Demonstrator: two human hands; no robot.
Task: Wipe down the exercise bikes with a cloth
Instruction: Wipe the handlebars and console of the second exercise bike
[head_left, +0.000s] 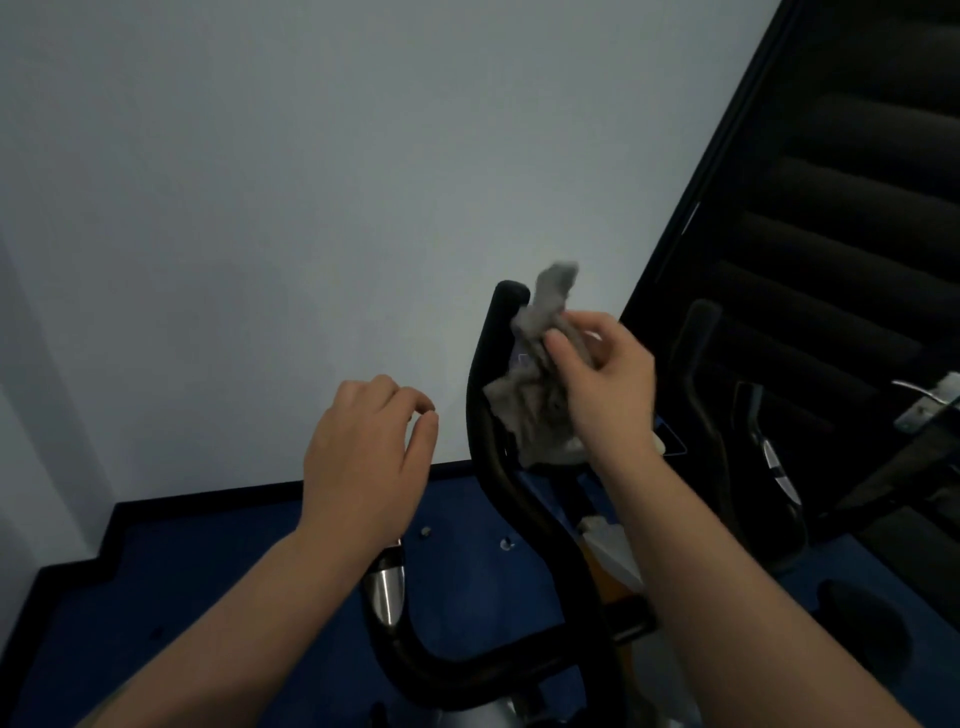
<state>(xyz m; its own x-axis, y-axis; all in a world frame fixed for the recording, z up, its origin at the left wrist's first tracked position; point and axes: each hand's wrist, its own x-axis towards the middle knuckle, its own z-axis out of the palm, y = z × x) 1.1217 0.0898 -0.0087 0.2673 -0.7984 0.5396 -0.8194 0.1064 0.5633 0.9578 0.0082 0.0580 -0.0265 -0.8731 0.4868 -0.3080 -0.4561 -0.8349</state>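
- Cloth (540, 374) position: the grey cloth was bunched in the right hand (605, 379), thumb and fingers curled round it, and was held against the upper part of the bike's black handlebar (485, 415), at about 2 o'clock from the frame centre.
- One loose end of the cloth stood up above the grip; the rest hung down over the console area between the two bar uprights.
- The left hand (363, 457) held nothing. Its fingers were loosely curled and it hovered at about 9 o'clock from the handlebar, near the bar without touching it.
- A chrome sensor section (387, 587) of the lower bar lay beneath the left wrist, at 6 o'clock from that hand.
- The second upright (696, 353) stood at 3 o'clock from the cloth, against a dark slatted panel (831, 208).
- Progress assessment: wiping appeared to be under way on the upper handlebar and console only. The view was dim and slightly blurred, so cleaned and uncleaned surfaces could not be told apart.
- Remaining work, as judged: the lower bar, the chrome section, the second upright, the frame below, and any further bikes, none of which were in view.
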